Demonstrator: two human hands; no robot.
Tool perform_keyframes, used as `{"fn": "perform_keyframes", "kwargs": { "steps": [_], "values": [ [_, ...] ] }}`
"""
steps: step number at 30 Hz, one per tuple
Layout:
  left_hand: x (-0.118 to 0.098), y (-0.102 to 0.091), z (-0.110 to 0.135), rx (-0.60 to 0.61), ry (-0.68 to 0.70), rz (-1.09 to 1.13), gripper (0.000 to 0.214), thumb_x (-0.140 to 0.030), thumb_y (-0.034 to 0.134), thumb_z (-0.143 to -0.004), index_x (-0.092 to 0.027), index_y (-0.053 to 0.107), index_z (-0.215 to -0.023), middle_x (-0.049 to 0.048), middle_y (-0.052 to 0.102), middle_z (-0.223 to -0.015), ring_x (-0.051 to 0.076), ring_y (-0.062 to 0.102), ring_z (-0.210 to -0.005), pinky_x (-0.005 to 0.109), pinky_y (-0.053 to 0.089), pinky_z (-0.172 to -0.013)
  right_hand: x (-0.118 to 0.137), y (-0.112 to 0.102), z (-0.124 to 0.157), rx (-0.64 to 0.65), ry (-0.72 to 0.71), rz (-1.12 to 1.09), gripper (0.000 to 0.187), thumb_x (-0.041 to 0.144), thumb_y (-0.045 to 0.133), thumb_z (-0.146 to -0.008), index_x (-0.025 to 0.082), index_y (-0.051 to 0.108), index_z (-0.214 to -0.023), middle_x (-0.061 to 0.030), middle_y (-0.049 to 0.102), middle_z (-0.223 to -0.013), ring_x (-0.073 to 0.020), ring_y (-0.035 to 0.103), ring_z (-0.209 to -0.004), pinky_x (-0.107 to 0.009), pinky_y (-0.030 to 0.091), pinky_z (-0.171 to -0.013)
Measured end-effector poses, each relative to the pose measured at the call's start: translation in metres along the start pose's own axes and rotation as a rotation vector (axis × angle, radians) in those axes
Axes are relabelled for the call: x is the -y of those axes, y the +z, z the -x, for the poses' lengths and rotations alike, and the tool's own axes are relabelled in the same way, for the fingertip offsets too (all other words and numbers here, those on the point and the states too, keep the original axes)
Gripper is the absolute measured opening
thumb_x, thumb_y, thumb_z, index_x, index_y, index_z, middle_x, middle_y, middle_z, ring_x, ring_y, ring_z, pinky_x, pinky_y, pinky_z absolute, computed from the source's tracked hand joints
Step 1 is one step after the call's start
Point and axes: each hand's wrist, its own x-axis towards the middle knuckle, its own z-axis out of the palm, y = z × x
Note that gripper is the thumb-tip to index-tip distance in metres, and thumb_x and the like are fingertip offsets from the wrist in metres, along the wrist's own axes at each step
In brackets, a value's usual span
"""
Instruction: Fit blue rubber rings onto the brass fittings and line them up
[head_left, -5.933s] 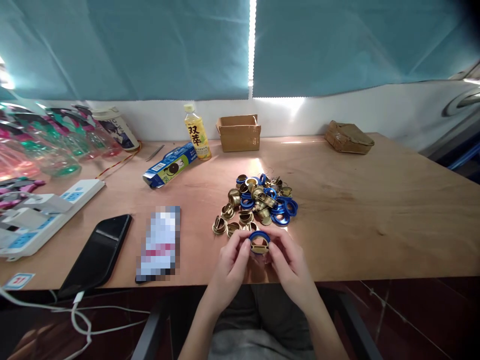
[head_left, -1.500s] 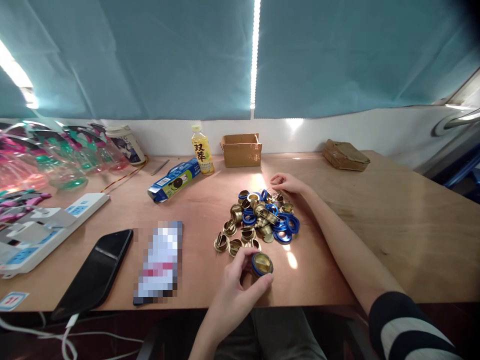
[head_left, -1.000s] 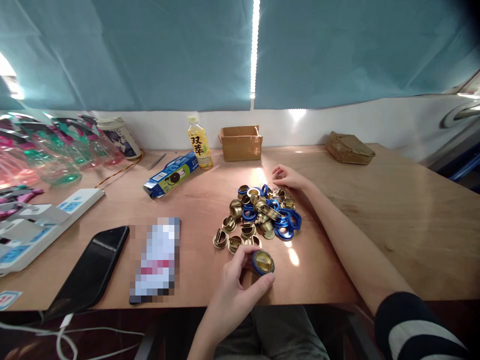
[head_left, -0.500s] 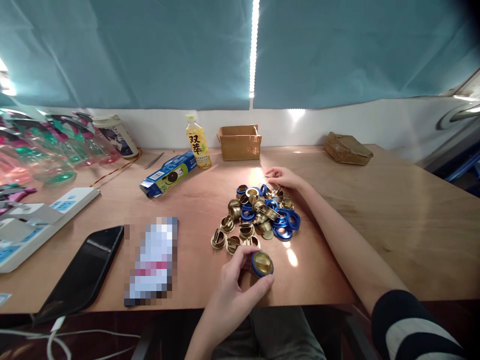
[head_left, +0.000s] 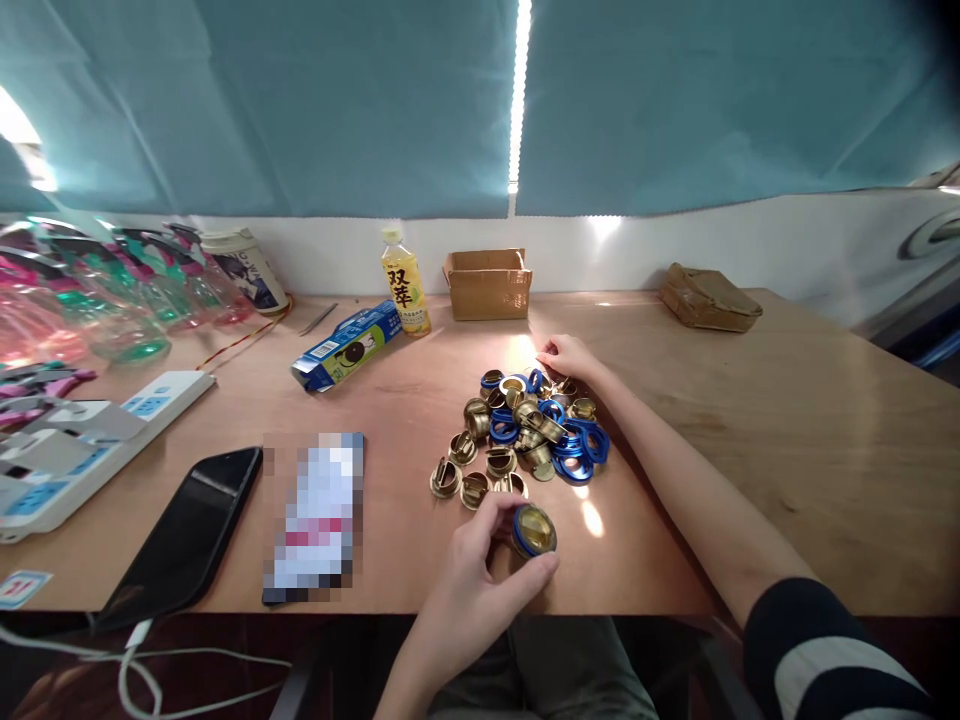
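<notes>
Left fingers (head_left: 528, 582) alone now hold the brass cap (head_left: 536, 527); right fingers (head_left: 553, 350) narrow, contents unclear.

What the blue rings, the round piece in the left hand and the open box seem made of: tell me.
Blue rings: metal or glossy plastic, hard to tell; smooth, with bright highlights.
Round piece in the left hand: likely brass-coloured metal, given its golden sheen.
Open box: apparently brown cardboard, slightly glossy, by its colour and flaps.

A light-brown wooden table (head_left: 847, 470) bears a heap of round brass-coloured metal caps (head_left: 541, 427) and blue rings (head_left: 576, 447), a black rectangular phone (head_left: 187, 525), a white power strip (head_left: 148, 404) and an open brown cardboard box (head_left: 489, 298).
</notes>
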Motion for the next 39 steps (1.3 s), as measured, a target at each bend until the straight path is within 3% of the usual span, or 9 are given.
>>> {"fn": "perform_keyframes", "kwargs": {
  "steps": [5,10,13,19,24,27,31,39],
  "values": [
    [0.003,0.001,-0.001,-0.010,0.017,0.031,0.031,-0.032,0.068,-0.088,-0.025,0.054,-0.115,0.0013,0.066,-0.104,0.018,0.062,-0.100,0.029,0.047,-0.090,-0.001,0.001,0.001,-0.008,0.026,-0.078,0.013,0.017,0.068,-0.079,0.015,0.062,-0.067,-0.0034,0.066,-0.060,-0.0167,0.062,-0.066,-0.023,0.039,-0.060],
    [0.002,0.000,-0.001,-0.008,0.016,0.037,0.031,-0.033,0.068,-0.088,-0.026,0.054,-0.115,0.0010,0.065,-0.102,0.018,0.062,-0.099,0.029,0.047,-0.089,-0.002,0.000,0.006,0.007,0.073,-0.285,0.023,0.024,0.061,-0.092,0.017,0.054,-0.071,0.0021,0.056,-0.050,-0.0097,0.049,-0.043,-0.021,0.035,-0.046],
    [0.003,-0.001,0.000,-0.001,0.005,0.032,0.032,-0.034,0.067,-0.088,-0.026,0.054,-0.116,0.0010,0.064,-0.102,0.018,0.061,-0.099,0.029,0.046,-0.090,0.003,-0.007,0.011,0.011,0.088,-0.407,0.028,0.029,0.065,-0.092,0.018,0.051,-0.071,0.0047,0.052,-0.046,-0.0080,0.045,-0.039,-0.019,0.035,-0.042],
    [0.007,-0.002,0.000,-0.010,-0.036,0.008,0.032,-0.036,0.067,-0.088,-0.027,0.054,-0.117,0.0022,0.064,-0.106,0.020,0.061,-0.104,0.032,0.045,-0.092,0.027,-0.047,0.034,0.006,0.015,-0.599,0.028,0.033,0.069,-0.090,0.018,0.052,-0.074,0.0014,0.059,-0.057,-0.0094,0.057,-0.049,-0.020,0.048,-0.050],
    [0.008,-0.002,-0.001,-0.011,-0.004,0.033,0.031,-0.035,0.067,-0.089,-0.027,0.054,-0.117,0.0018,0.064,-0.106,0.019,0.061,-0.102,0.030,0.046,-0.092,0.052,-0.075,0.089,0.113,-0.073,-0.711,0.027,0.037,0.073,-0.086,0.017,0.056,-0.080,-0.0019,0.066,-0.067,-0.0126,0.066,-0.060,-0.024,0.054,-0.058],
    [0.008,-0.001,-0.001,-0.032,0.047,0.063,0.031,-0.033,0.068,-0.088,-0.026,0.054,-0.115,0.0014,0.065,-0.103,0.017,0.062,-0.098,0.028,0.047,-0.088,0.061,-0.071,0.125,0.304,-0.083,-0.770,0.030,0.042,0.074,-0.084,0.018,0.056,-0.079,-0.0005,0.067,-0.065,-0.0124,0.065,-0.057,-0.023,0.052,-0.055],
    [0.007,0.000,-0.001,-0.064,0.078,0.095,0.031,-0.032,0.069,-0.086,-0.025,0.055,-0.113,0.0018,0.065,-0.104,0.016,0.062,-0.096,0.026,0.048,-0.086,0.064,-0.050,0.156,0.449,-0.007,-0.859,0.035,0.048,0.076,-0.080,0.016,0.059,-0.082,-0.0007,0.067,-0.065,-0.0124,0.066,-0.058,-0.024,0.054,-0.057],
    [0.006,0.001,0.000,-0.068,0.077,0.089,0.029,-0.030,0.069,-0.087,-0.024,0.056,-0.113,0.0027,0.066,-0.106,0.017,0.063,-0.099,0.027,0.049,-0.088,0.064,-0.036,0.170,0.505,0.025,-1.030,0.036,0.046,0.079,-0.078,0.014,0.063,-0.084,-0.0025,0.069,-0.067,-0.0119,0.068,-0.061,-0.022,0.056,-0.059]
  ]
}}
